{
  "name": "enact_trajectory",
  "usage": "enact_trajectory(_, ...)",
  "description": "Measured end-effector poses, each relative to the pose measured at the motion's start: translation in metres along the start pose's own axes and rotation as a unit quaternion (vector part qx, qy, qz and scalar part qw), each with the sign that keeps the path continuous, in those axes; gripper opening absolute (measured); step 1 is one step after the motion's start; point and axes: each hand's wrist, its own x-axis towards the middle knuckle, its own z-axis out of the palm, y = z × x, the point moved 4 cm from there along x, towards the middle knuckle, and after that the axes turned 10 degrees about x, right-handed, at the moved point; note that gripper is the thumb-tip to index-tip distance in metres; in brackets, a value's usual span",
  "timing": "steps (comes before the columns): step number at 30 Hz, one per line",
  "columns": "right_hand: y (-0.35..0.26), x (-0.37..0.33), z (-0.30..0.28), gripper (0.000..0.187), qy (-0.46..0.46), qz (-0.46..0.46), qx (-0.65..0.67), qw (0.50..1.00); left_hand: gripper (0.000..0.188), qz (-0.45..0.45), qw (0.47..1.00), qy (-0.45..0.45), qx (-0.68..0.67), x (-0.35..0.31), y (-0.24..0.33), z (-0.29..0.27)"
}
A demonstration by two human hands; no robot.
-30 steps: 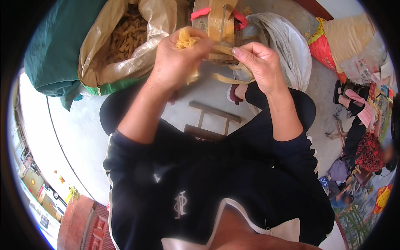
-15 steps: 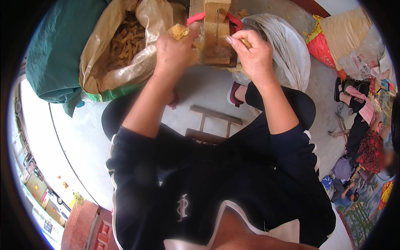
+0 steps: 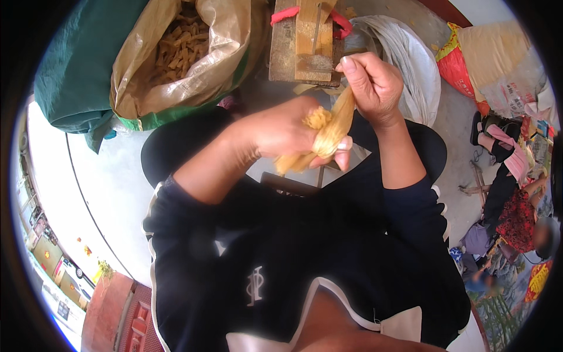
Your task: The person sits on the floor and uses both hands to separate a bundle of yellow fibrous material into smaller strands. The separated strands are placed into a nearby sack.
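A bundle of pale yellow, glossy fibrous strips (image 3: 333, 130) runs between my two hands. My left hand (image 3: 287, 129) is closed around its middle, with a crumpled tuft sticking up from the fist and loose ends hanging below. The upper end reaches my right hand (image 3: 378, 88), whose fingers are curled and pinched around it; what exactly lies under the fingertips is partly hidden. Just beyond my hands stands a wooden block (image 3: 306, 73) with a narrow slot and a red cloth strip (image 3: 285, 15) tied at its far part.
An open tan sack (image 3: 226, 56) of brown, dried-looking pieces (image 3: 182, 47) stands at far left, next to a dark green cloth (image 3: 82, 64). A whitish sack (image 3: 410, 64) is right of the block. A low wooden stool (image 3: 290, 185) sits between my legs. Another person (image 3: 519, 217) is at right.
My left hand has come down and right, away from the block, and the bundle now stretches between both hands. My right hand has shifted slightly right and nearer.
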Motion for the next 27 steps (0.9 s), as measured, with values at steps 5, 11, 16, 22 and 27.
enact_trajectory(5, 0.023, -0.014, 0.022, 0.02, -0.04, 0.177, 0.185, 0.966, 0.024, 0.257, 0.816, 0.301, 0.422, -0.009, 0.021, -0.035)
enact_trajectory(11, 0.024, -0.033, 0.041, 0.016, -0.06, 0.44, 0.61, 0.656, 0.038, 0.287, 0.628, 0.361, 0.627, -0.011, 0.007, -0.033)
enact_trajectory(16, 0.022, -0.023, 0.033, 0.016, 0.079, 0.336, 0.484, 0.804, 0.034, 0.284, 0.62, 0.455, 0.572, -0.011, 0.008, -0.034)
enact_trajectory(22, 0.014, -0.027, 0.027, 0.021, -0.061, 0.186, 0.11, 0.974, 0.031, 0.098, 0.753, 0.364, 0.539, -0.004, -0.001, -0.037)
enact_trajectory(27, 0.01, -0.024, 0.032, 0.035, -0.121, 0.19, 0.004, 0.974, 0.016, 0.156, 0.749, 0.355, 0.538, -0.008, -0.002, -0.038)
